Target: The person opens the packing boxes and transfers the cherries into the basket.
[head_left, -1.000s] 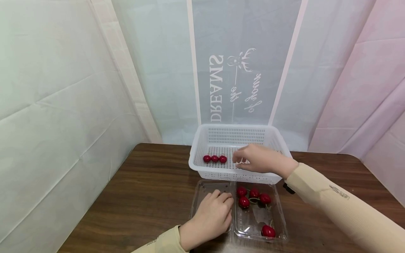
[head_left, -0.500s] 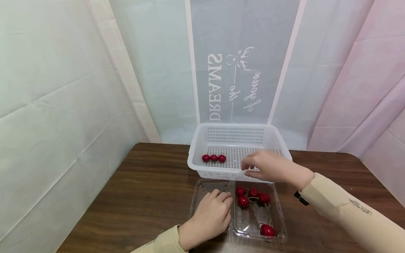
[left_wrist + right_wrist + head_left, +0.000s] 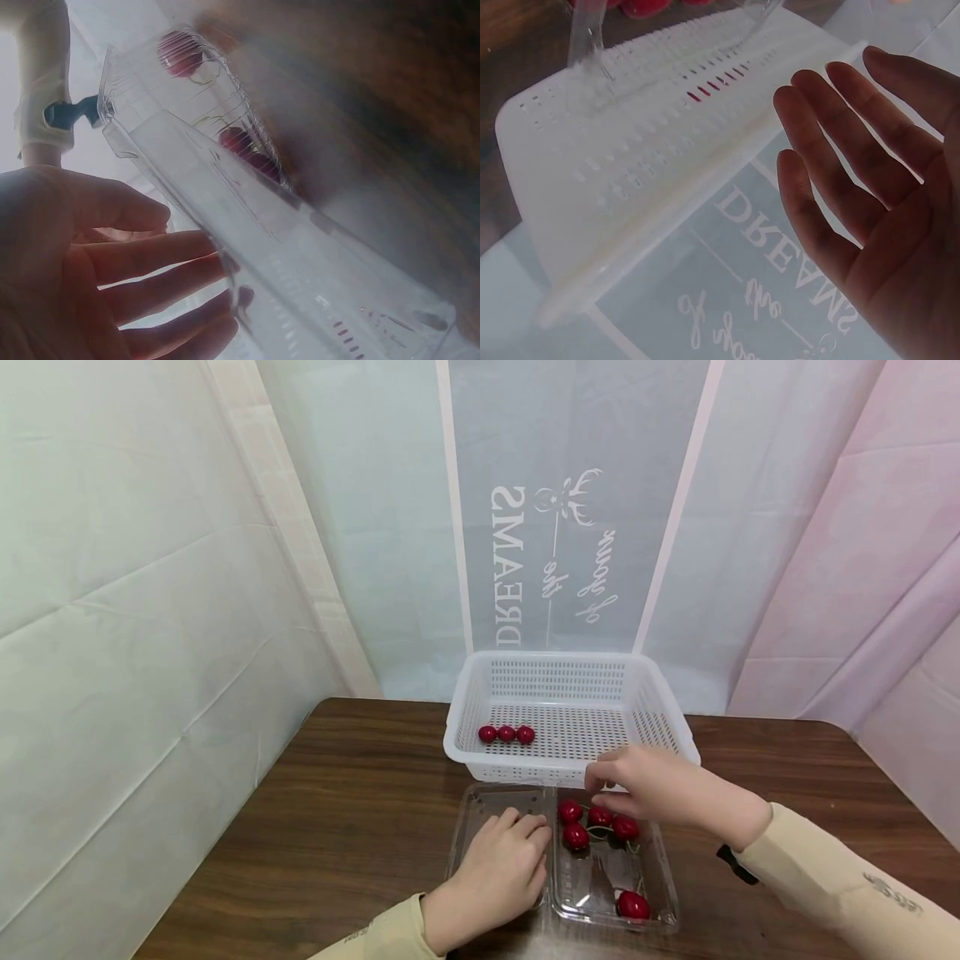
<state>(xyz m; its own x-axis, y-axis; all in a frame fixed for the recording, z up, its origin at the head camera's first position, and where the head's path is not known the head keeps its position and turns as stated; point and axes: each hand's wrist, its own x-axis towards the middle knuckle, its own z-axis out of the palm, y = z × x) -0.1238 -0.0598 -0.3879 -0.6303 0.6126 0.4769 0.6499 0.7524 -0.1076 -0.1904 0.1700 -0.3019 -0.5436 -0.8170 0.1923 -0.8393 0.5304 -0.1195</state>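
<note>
In the head view my left hand (image 3: 495, 872) rests on the flat lid (image 3: 480, 814) of a clear plastic clamshell box. In the left wrist view its relaxed fingertips touch the edge of the lid. My right hand (image 3: 652, 785) hovers over the front rim of a white slotted basket (image 3: 468, 758) and the back of the box (image 3: 581, 881). Its fingers are loosely bent, with nothing between them in the right wrist view. Several red cherries (image 3: 576, 837) with green stems lie in the box's back half, partly under the right hand; one cherry (image 3: 633, 905) lies near its front.
Three cherries (image 3: 507, 734) sit in a row on the basket's floor at the left. Basket and box stand on a dark wooden table (image 3: 337, 827). Behind the basket hangs a pale curtain (image 3: 570, 568) with lettering, and cloth walls flank both sides.
My right hand has drawn back from inside the basket, moving right and toward me to above its front rim and the box. The left hand has stayed in place.
</note>
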